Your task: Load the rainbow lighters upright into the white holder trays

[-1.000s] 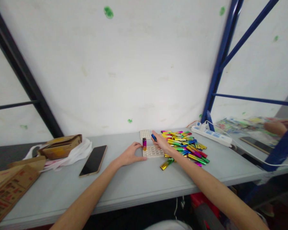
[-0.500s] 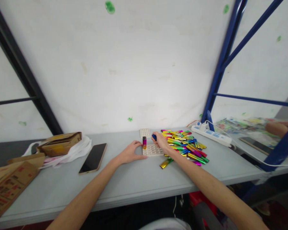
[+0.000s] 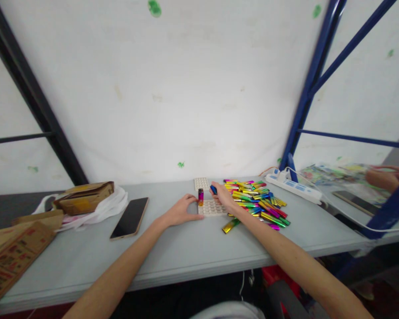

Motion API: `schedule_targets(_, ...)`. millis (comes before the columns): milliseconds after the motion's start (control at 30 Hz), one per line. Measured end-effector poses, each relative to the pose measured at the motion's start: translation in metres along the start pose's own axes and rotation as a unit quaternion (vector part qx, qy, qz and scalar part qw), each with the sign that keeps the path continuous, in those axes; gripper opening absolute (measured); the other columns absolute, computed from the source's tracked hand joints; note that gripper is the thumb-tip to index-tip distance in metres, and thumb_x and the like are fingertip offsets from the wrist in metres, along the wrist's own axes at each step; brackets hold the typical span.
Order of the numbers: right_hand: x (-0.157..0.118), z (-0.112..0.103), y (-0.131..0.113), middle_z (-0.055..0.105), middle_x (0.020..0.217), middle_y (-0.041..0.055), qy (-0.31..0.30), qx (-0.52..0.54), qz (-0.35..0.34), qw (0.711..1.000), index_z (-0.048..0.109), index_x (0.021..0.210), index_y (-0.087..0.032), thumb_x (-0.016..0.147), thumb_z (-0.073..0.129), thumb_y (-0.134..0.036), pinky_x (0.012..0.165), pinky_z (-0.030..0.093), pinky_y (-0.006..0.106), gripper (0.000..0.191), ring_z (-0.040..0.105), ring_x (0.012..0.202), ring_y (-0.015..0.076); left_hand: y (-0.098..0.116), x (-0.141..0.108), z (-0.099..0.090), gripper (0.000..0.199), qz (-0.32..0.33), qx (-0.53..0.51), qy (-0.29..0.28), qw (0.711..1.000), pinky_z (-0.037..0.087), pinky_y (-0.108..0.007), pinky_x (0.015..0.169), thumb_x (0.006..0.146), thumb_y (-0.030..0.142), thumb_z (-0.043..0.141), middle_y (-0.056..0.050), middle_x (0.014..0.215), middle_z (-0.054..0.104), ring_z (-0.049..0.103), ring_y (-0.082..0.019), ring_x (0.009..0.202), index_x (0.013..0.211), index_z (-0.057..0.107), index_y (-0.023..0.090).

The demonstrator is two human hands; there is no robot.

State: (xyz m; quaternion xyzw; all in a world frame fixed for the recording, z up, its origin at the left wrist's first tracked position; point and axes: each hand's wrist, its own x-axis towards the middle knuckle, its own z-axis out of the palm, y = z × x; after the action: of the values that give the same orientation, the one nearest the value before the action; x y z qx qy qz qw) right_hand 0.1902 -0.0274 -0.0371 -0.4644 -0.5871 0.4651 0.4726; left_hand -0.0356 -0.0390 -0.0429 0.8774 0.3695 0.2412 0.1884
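Observation:
A cream tray with rows of round holes [image 3: 213, 210] lies on the grey table in front of me. One shiny lighter [image 3: 201, 197], purple fading to orange with a dark top, stands upright at the tray's back left corner. My left hand [image 3: 182, 211] rests at the tray's left edge, thumb and fingers apart, with the fingertips close to that lighter. Above the tray, my right hand [image 3: 222, 196] is closed on a blue lighter [image 3: 213, 189], of which only the end shows. To the right lies a heap of metallic, many-coloured lighters [image 3: 252, 199].
Behind is a second cream tray [image 3: 201, 184]. A phone [image 3: 130, 218], a white plastic bag [image 3: 115, 203] and cardboard boxes [image 3: 84, 198] lie left. At right are a power strip [image 3: 294, 188], a blue frame post [image 3: 306, 95] and another person's hand [image 3: 384, 178].
Both my hands and the lighters keep nearly the same places; the view has shifted slightly. At the far right, the other person's hand has moved a little.

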Motion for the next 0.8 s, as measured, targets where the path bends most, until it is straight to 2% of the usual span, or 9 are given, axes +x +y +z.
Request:
schedule_targets(100,-0.002,0.001,-0.004,0.028,0.056,-0.0082,-0.051,0.058,-0.024,0.997,0.055,0.079,-0.021,0.093,0.039,-0.069,0.046,0.021,0.025,0.052,0.023,0.045,0.0099,0.000,0.000,0.000,0.063,0.003,-0.003,0.000,1.000,0.047,-0.043,0.108,0.075,0.064,0.078,-0.010,0.126,0.061,0.061,-0.030,0.116,0.121,0.068,0.021)
schedule_targets(200,-0.004,0.002,-0.010,0.041,0.062,-0.0061,-0.080,0.074,-0.076,0.991,0.059,0.093,-0.021,0.092,0.043,-0.071,0.050,0.032,0.025,0.053,0.037,0.049,0.0114,-0.001,0.000,0.000,0.063,0.010,-0.009,0.002,1.000,0.047,-0.044,0.108,0.076,0.064,0.078,-0.011,0.126,0.062,0.061,-0.031,0.116,0.121,0.068,0.021)
schedule_targets(300,-0.007,0.002,-0.015,0.051,0.070,-0.0031,-0.066,0.012,-0.145,0.987,0.062,0.095,-0.021,0.092,0.051,-0.066,0.059,0.040,0.027,0.047,0.048,0.062,0.0141,-0.002,0.000,0.001,0.064,0.011,-0.009,0.004,1.000,0.047,-0.044,0.109,0.075,0.064,0.078,-0.011,0.126,0.062,0.061,-0.031,0.117,0.121,0.068,0.021)
schedule_targets(433,-0.012,0.000,-0.020,0.057,0.079,-0.0008,-0.020,-0.093,-0.228,0.969,0.060,0.080,-0.019,0.090,0.062,-0.058,0.070,0.043,0.027,0.040,0.053,0.076,0.0152,-0.002,-0.001,0.001,0.065,0.006,-0.001,0.005,1.000,0.045,-0.044,0.110,0.075,0.066,0.077,-0.011,0.126,0.061,0.061,-0.031,0.118,0.121,0.067,0.021)
schedule_targets(633,-0.015,-0.002,-0.016,0.062,0.075,-0.0006,-0.046,-0.195,-0.244,0.949,0.063,0.092,-0.019,0.096,0.059,-0.053,0.071,0.043,0.027,0.035,0.056,0.071,0.0158,-0.003,0.000,0.002,0.066,-0.002,-0.003,0.005,1.000,0.046,-0.045,0.110,0.074,0.067,0.078,-0.011,0.126,0.061,0.061,-0.032,0.117,0.120,0.067,0.020)
schedule_targets(800,-0.013,-0.003,-0.010,0.068,0.076,0.0020,-0.095,-0.296,-0.285,0.907,0.063,0.091,-0.020,0.098,0.061,-0.049,0.070,0.041,0.027,0.031,0.061,0.072,0.0176,-0.002,-0.001,0.002,0.066,0.002,-0.007,0.008,1.000,0.047,-0.046,0.108,0.074,0.067,0.078,-0.010,0.123,0.062,0.062,-0.031,0.114,0.121,0.067,0.022)
